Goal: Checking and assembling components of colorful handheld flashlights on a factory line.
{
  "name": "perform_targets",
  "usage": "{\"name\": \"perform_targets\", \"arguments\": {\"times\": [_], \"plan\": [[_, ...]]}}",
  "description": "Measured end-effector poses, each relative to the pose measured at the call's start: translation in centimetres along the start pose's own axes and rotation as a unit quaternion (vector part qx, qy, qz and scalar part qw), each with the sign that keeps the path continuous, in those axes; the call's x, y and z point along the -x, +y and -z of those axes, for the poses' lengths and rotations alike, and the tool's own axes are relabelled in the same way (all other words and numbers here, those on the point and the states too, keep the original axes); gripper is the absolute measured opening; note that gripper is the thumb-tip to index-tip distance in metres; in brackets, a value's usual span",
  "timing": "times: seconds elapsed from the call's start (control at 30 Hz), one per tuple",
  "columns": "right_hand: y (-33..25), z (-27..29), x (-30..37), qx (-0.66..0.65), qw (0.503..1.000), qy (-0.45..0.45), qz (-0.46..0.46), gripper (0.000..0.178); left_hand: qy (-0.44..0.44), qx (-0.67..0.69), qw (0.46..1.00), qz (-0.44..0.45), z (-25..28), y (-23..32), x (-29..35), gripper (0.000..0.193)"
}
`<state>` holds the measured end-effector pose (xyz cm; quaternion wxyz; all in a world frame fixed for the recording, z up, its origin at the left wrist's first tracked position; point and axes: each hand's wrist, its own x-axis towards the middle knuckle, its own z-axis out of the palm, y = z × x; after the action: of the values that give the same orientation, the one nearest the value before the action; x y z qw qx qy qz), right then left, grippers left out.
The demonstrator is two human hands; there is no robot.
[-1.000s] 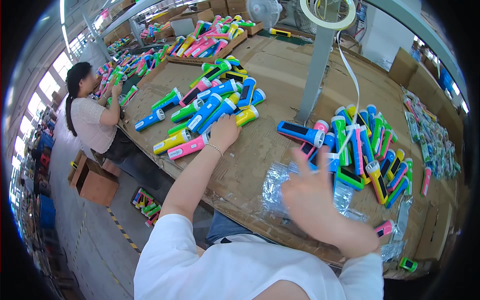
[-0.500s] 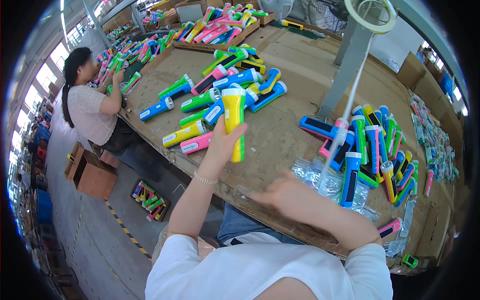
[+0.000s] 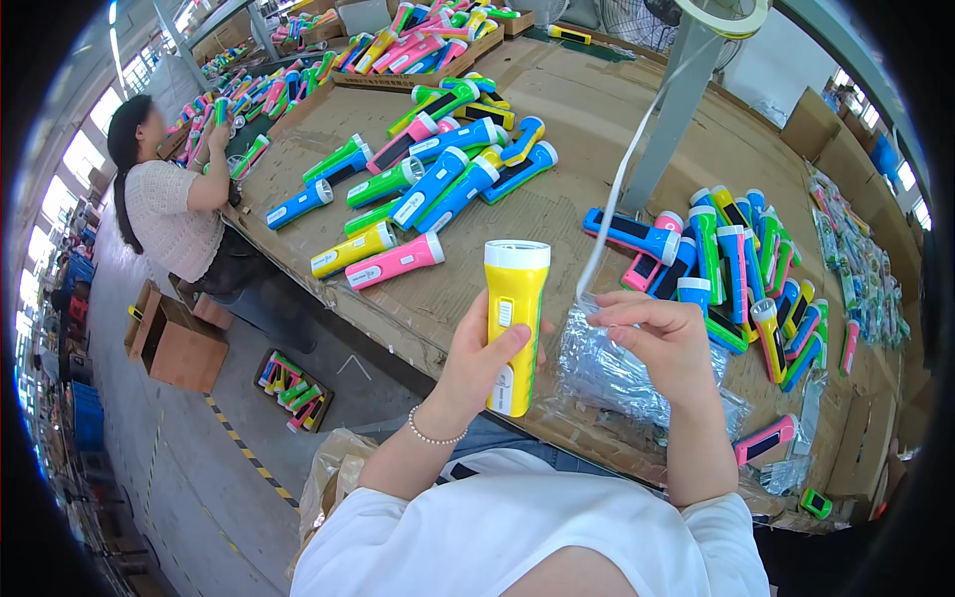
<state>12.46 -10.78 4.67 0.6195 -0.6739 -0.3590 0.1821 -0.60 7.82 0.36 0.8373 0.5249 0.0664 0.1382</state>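
My left hand [image 3: 477, 363] grips a yellow flashlight [image 3: 513, 318] with a white head, held upright over the near edge of the cardboard-covered table [image 3: 597, 129]. My right hand [image 3: 665, 336] pinches the end of a thin white tape strand [image 3: 617, 189] that hangs from a roll [image 3: 731, 15] on a grey post [image 3: 671, 109]. Under the right hand lies a heap of clear plastic bags [image 3: 622, 373]. A pile of loose flashlights [image 3: 428, 179] in blue, green, pink and yellow lies to the left, and a second pile [image 3: 741, 264] lies to the right.
Another person [image 3: 169, 204] works at the table's left end. A brown cardboard box [image 3: 179, 343] and a small crate of flashlights [image 3: 290, 390] stand on the floor. Trays of flashlights [image 3: 418, 45] fill the far table. A clear bag [image 3: 333, 473] rests by my lap.
My left hand picked the yellow flashlight from the left pile and brought it upright toward me. My right hand rose from the bag heap and now pinches the tape end.
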Motion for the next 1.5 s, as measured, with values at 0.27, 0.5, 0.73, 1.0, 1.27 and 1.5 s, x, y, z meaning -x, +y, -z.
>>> {"name": "perform_targets", "arguments": {"times": [0.27,0.5,0.73,1.0,1.27,1.5], "plan": [[-2.4,0.9,2.5,0.096,0.994,-0.053,0.027,0.029,-0.042,-0.003,0.999,0.004,-4.1,-1.4,1.1,0.052],[-1.2,0.5,3.7,0.079,0.996,0.018,0.028,0.038,-0.067,-0.253,0.964,-0.049,-6.9,-1.2,1.2,0.063],[-1.3,0.7,4.1,0.095,0.992,0.08,-0.036,0.029,-0.052,-0.362,0.922,-0.127,-7.5,-1.9,1.3,0.064],[-1.3,2.6,4.0,0.135,0.99,0.009,0.037,0.019,-0.064,-0.298,0.946,-0.11,-7.5,-1.9,1.3,0.047],[-0.5,3.7,5.0,0.133,0.99,0.034,0.038,0.007,-0.048,-0.162,0.985,-0.026,-8.5,-3.3,0.4,0.042],[3.2,5.9,3.0,0.317,0.924,0.209,-0.049,0.007,-0.249,-0.34,0.676,-0.604,-11.3,-4.2,-1.5,0.033]]}}
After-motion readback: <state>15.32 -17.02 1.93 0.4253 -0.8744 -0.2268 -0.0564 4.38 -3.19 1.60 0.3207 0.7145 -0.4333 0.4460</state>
